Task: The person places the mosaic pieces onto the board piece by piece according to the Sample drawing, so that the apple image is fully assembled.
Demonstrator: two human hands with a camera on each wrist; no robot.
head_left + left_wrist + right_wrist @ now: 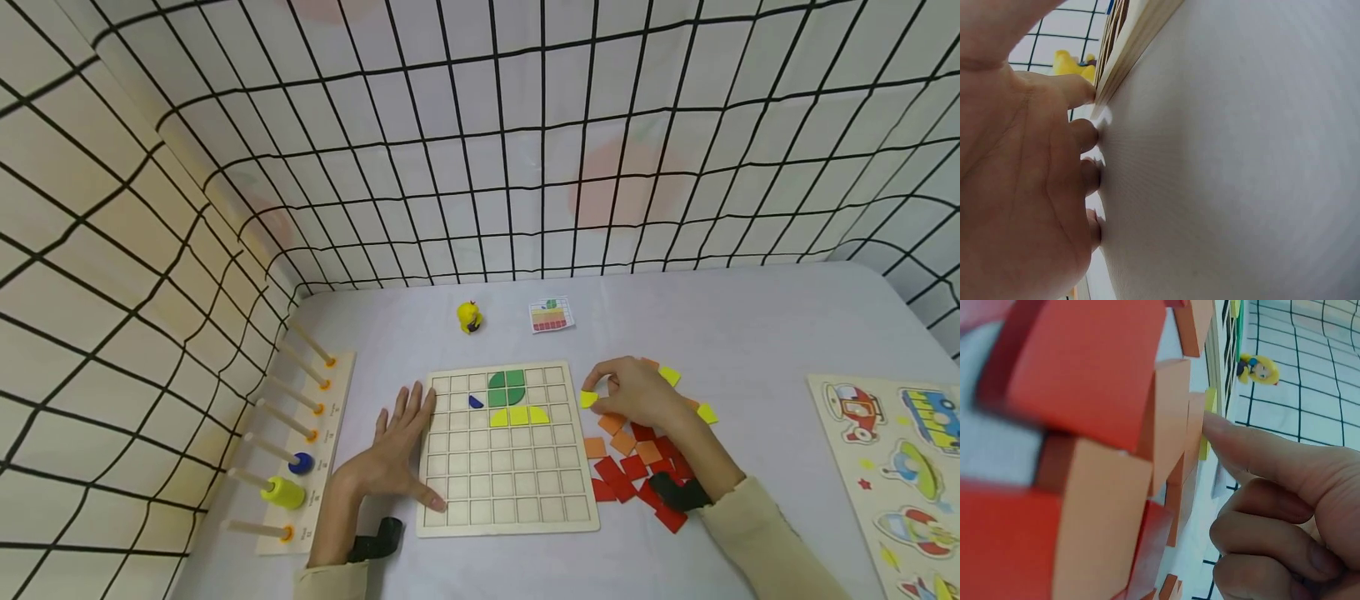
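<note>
The left hand (1022, 187), frame left, is splayed empty; a likely light, stiff yellow tile (588, 400) is aptly edge-pinched by the right hand (639, 392).

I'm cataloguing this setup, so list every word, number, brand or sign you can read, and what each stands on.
No text can be read for certain.
Peg board: small print along it, too small and blurred to read.
Picture card: colored pattern, no readable words.
Puzzle board: no lettering I can make out.
Grid board: none visible.
</note>
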